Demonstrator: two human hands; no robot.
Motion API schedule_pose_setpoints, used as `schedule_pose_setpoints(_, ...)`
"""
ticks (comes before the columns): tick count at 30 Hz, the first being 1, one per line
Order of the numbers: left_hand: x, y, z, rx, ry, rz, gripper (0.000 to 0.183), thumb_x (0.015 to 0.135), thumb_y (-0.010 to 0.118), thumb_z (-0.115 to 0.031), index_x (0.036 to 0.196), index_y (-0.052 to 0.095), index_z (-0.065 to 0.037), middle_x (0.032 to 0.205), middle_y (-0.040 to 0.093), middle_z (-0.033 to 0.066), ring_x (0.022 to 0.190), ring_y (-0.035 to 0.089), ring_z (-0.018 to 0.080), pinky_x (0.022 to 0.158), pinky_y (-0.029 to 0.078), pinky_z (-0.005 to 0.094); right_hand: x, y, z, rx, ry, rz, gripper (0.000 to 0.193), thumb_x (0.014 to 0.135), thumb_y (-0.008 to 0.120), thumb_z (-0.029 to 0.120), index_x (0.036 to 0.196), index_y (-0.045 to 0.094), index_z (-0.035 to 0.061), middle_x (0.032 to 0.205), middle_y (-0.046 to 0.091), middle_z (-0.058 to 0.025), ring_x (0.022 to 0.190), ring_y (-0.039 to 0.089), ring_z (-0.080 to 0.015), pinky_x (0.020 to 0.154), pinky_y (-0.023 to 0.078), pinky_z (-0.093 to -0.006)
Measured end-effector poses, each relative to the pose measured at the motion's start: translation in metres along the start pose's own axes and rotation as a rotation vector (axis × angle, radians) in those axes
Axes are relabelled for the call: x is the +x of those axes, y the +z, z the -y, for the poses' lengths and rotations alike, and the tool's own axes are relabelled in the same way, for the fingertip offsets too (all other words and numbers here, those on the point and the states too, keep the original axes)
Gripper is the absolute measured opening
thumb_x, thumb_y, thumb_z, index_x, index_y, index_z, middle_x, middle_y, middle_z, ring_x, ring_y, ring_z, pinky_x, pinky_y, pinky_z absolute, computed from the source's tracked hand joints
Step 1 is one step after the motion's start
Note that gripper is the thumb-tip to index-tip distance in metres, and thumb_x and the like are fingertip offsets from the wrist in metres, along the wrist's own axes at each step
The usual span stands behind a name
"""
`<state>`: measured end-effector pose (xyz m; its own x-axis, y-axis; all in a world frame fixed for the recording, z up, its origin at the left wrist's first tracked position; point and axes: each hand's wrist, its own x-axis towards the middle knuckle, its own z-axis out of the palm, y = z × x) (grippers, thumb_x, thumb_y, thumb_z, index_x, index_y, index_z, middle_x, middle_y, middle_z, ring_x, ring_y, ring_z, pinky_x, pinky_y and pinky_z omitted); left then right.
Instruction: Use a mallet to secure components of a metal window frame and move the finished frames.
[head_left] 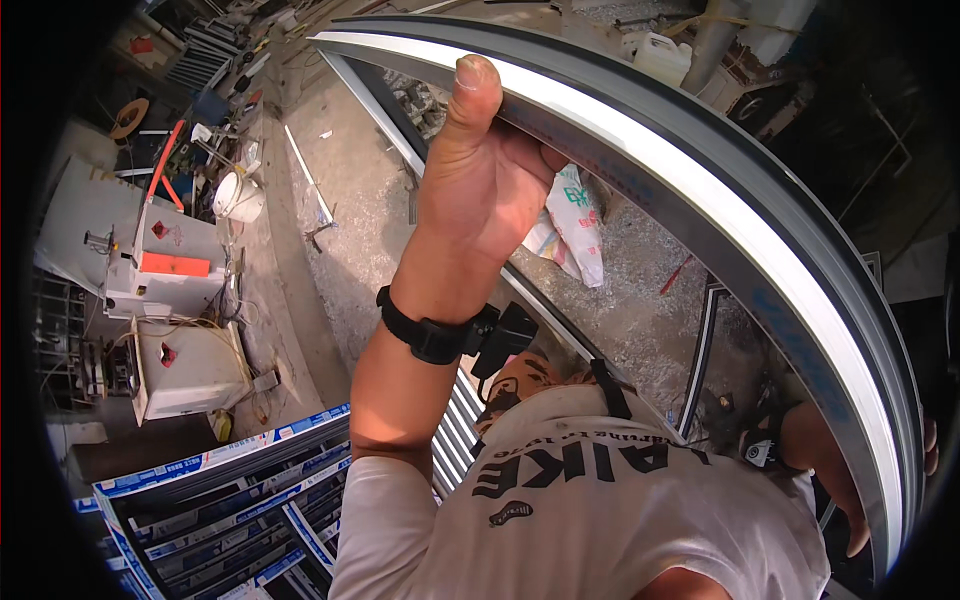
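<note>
White bucket [238,197], contents unseen.

Rough grey concrete floor [350,200], dusty, sunlit, gravel and debris toward upper right. White machine cabinet [185,365] at left, orange panel [175,264] above it, loose cables around. White bucket [238,197] just beyond. Stack of blue-edged framed panels [230,500] low left. White printed sack [575,225] lying on gravel. Metal profiles [205,55] piled far upper left. Hard daylight, strong shadows.
</note>
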<state>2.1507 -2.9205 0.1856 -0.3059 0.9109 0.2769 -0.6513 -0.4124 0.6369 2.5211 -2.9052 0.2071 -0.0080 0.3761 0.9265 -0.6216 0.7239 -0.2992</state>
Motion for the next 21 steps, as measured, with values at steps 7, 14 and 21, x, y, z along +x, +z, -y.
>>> schedule_pose_setpoints(7, 0.008, -0.078, -0.081, -0.211, 0.118, 0.262, 0.053, 0.091, 0.061, -0.041, 0.128, 0.05, -0.004, 0.124, 0.06, 0.0104, 0.115, 0.058, 0.0262, 0.101, 0.047, 0.0457, 0.033, 0.042, -0.089, 0.176, 0.073, 0.188, 0.07, 0.087, 0.047, 0.058, 0.127, 0.055, 0.0011, 0.128, 0.055, -0.0127, 0.12, 0.052, -0.0287, 0.102, 0.041, -0.0503)
schedule_pose_setpoints(14, 0.025, -0.137, -0.169, -0.112, 0.37, 0.082, 0.048, 0.099, 0.05, -0.035, 0.134, 0.043, -0.002, 0.129, 0.057, 0.0146, 0.116, 0.058, 0.0278, 0.099, 0.049, 0.0438, 0.055, 0.126, -0.164, 0.293, 0.144, 0.346, 0.051, 0.091, 0.057, 0.041, 0.125, 0.058, 0.0021, 0.126, 0.06, -0.0111, 0.118, 0.056, -0.0258, 0.1, 0.044, -0.0498)
schedule_pose_setpoints(21, 0.045, -0.219, -0.272, -0.322, 0.275, 0.284, 0.056, 0.091, 0.061, -0.039, 0.132, 0.047, -0.003, 0.13, 0.056, 0.0118, 0.119, 0.055, 0.0271, 0.105, 0.044, 0.0441, 0.09, 0.18, -0.224, 0.339, 0.07, 0.383, 0.048, 0.092, 0.059, 0.038, 0.126, 0.057, 0.0042, 0.127, 0.059, -0.0104, 0.118, 0.056, -0.0251, 0.101, 0.043, -0.0491)
